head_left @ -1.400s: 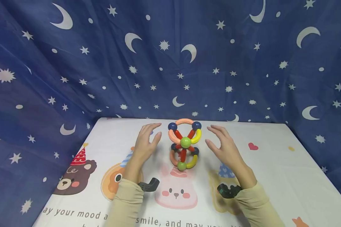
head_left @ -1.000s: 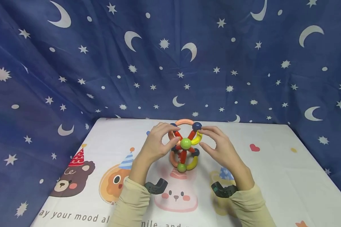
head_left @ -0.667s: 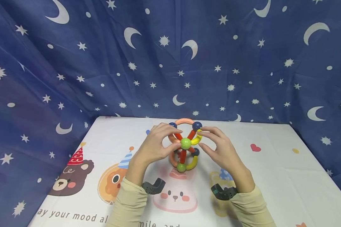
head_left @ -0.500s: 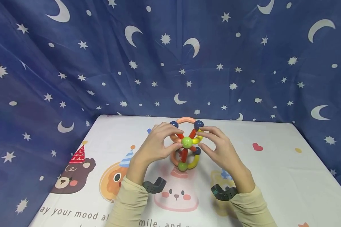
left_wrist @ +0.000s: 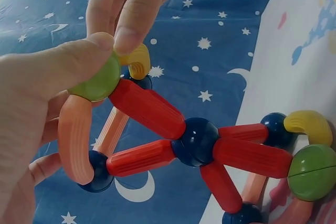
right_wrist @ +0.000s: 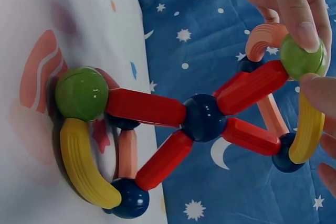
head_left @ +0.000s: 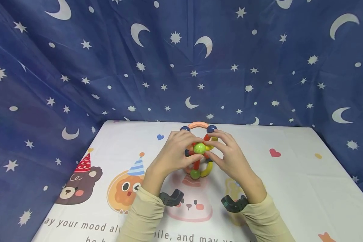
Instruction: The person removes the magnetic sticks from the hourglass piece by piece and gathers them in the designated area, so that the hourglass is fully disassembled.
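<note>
At the centre of the frame, the left hand (head_left: 176, 151) and right hand (head_left: 233, 156) meet at the upper green ball (head_left: 199, 148) of the toy (head_left: 196, 164). The left hand pinches this ball between thumb and fingers; the right hand pinches it from the other side. Half a second ago the right hand was further out, by the toy's right side; now its fingers have come in to the ball. Earliest of all, both hands flanked the toy without touching it.

The toy stands upright on the cloth (head_left: 329, 188) just right of mid-frame, as before. Its red rods fan out from a middle blue ball (left_wrist: 196, 141); a lower green ball (head_left: 195, 174) sits at the front of its base.

The left hand has shifted rightward, so a blue heart (head_left: 160, 137) now shows whole and both eyes of the orange character (head_left: 124, 198) are visible. Black bands sit on the left wrist (head_left: 172, 198) and the right wrist (head_left: 234, 203).

Writing crosses the lower edge of the frame: "ay your mood al" (head_left: 75, 224) at lower left, then "ile, and may yo" (head_left: 187, 237), interrupted by the left sleeve (head_left: 143, 211). Below the first piece, another line is cut off.
</note>
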The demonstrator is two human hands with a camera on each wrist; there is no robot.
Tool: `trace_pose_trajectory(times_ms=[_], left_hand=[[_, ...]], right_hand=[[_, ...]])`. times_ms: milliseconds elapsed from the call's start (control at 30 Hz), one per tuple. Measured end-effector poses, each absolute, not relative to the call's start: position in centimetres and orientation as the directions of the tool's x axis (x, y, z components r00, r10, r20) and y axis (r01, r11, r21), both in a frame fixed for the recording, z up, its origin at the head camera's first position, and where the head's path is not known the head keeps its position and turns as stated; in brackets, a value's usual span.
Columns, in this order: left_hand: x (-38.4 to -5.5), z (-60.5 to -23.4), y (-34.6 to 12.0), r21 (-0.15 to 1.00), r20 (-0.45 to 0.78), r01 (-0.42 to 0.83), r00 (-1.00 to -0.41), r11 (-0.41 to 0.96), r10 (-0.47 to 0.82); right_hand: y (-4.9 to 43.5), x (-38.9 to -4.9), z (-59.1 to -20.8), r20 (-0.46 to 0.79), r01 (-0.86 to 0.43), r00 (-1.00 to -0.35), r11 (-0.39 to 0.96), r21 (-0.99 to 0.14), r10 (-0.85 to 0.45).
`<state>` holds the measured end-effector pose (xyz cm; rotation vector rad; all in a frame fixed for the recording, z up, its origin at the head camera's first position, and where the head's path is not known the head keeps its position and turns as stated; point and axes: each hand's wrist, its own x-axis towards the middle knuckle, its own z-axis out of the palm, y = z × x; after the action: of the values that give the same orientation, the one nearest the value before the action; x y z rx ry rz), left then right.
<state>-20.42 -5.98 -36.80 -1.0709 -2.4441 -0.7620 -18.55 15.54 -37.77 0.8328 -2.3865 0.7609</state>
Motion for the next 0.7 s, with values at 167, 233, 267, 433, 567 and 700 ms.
trace_pose_trajectory(times_ms=[167, 233, 267, 433, 567, 700], left_hand=[[-20.42, -36.74, -5.93, 0.324, 0.518, 0.754, -0.647, 0.571, 0.56], [-20.48, -36.79, -5.9, 0.32, 0.524, 0.756, -0.643, 0.57, 0.558], [-20.51, -36.82, -5.89, 0.32, 0.528, 0.758, -0.641, 0.569, 0.557], [-20.62, -36.94, -5.84, 0.314, 0.55, 0.764, -0.631, 0.564, 0.548], [-20.67, -37.04, -5.84, 0.305, 0.567, 0.767, -0.622, 0.564, 0.54], [-20.73, -37.12, -5.87, 0.297, 0.577, 0.771, -0.615, 0.564, 0.537]], right_hand=[[15.32, -18.55, -37.94, 0.598, -0.65, -0.706, 0.683, -0.333, -0.381], [15.28, -18.62, -37.98, 0.601, -0.649, -0.704, 0.685, -0.331, -0.377], [15.26, -18.64, -38.0, 0.605, -0.65, -0.702, 0.685, -0.328, -0.376], [15.22, -18.73, -38.1, 0.631, -0.661, -0.682, 0.681, -0.315, -0.37], [15.22, -18.85, -38.23, 0.644, -0.667, -0.669, 0.681, -0.302, -0.37], [15.33, -19.0, -38.44, 0.653, -0.673, -0.661, 0.678, -0.297, -0.37]])
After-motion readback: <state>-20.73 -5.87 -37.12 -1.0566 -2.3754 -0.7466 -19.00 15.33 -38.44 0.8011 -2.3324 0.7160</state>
